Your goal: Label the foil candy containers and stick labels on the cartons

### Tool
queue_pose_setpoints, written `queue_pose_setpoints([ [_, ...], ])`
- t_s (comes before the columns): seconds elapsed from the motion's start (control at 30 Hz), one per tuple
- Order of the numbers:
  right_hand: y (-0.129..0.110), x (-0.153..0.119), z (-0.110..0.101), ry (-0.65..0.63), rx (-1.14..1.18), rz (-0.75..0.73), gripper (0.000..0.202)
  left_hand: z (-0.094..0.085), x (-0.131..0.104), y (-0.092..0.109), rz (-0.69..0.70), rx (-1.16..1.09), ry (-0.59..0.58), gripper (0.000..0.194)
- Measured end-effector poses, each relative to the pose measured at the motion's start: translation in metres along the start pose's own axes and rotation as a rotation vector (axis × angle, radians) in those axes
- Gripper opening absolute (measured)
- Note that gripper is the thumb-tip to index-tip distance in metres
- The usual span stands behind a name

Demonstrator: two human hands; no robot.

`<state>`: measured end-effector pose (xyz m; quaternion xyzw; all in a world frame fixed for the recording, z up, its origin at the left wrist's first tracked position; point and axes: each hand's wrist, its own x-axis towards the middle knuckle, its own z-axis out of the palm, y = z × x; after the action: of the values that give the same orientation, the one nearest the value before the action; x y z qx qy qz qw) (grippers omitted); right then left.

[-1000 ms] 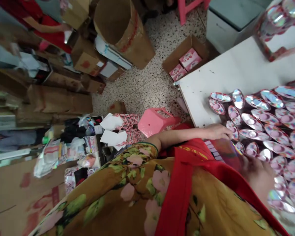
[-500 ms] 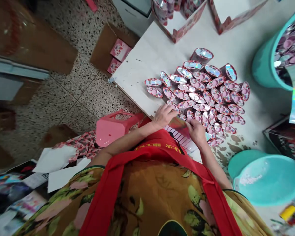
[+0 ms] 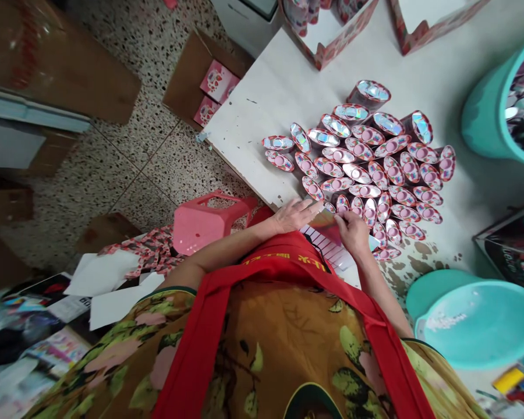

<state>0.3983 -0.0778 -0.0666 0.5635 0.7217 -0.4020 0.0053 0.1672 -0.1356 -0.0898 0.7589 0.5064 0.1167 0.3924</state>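
Observation:
Near the table's front edge, my right hand [image 3: 353, 231] is closed with thumb and fingers pinched on the edge of a shiny iridescent sheet [image 3: 324, 221]. My left hand [image 3: 295, 215] is beside the sheet's left end, its fingers extended and slightly spread over it. A white sheet with a grid of lines [image 3: 332, 250] lies under the shiny one, partly hidden by the red apron [image 3: 288, 247]. Just beyond my hands stand several oval-ended pink and silver pieces [image 3: 356, 173], packed close together on the white table [image 3: 262, 116].
Teal tubs [image 3: 484, 125] [image 3: 480, 323] stand at the right. Open patterned boxes [image 3: 336, 43] are at the back. A pink stool [image 3: 201, 227] and a cardboard box [image 3: 181, 87] sit on the floor to the left.
The view has shifted slightly, moving the table items a little to the right. My left hand's fingers have stretched out flatter; my right hand keeps its pinch on the sheet.

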Motion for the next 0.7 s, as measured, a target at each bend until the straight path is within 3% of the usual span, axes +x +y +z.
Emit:
queue_pose_setpoints([
  [0.07, 0.0, 0.0, 0.0, 0.008, -0.006, 0.003, 0.032, -0.007, -0.007, 0.002, 0.027, -0.062, -0.018, 0.031],
  [0.13, 0.0, -0.001, 0.0, 0.014, -0.022, 0.0, 0.032, -0.019, -0.016, 0.005, -0.031, -0.13, 0.01, 0.028],
  [0.3, -0.01, 0.006, -0.008, 0.051, -0.096, -0.046, 0.034, -0.067, -0.033, 0.005, -0.567, -0.439, 0.392, 0.016],
  [0.37, -0.025, 0.018, -0.015, 0.088, -0.042, -0.085, 0.039, -0.086, -0.033, -0.006, -0.676, -0.601, 0.483, 0.016],
  [0.43, -0.048, 0.035, -0.019, 0.057, 0.099, -0.122, 0.049, -0.1, -0.031, -0.02, -0.684, -0.703, 0.515, 0.017],
  [0.57, -0.098, 0.075, -0.011, -0.217, 0.408, -0.15, 0.061, -0.112, -0.028, -0.04, -0.624, -0.746, 0.52, 0.018],
  [0.7, -0.125, 0.106, 0.01, -0.35, 0.428, -0.14, 0.039, -0.117, -0.028, -0.052, -0.639, -0.695, 0.492, 0.016],
])
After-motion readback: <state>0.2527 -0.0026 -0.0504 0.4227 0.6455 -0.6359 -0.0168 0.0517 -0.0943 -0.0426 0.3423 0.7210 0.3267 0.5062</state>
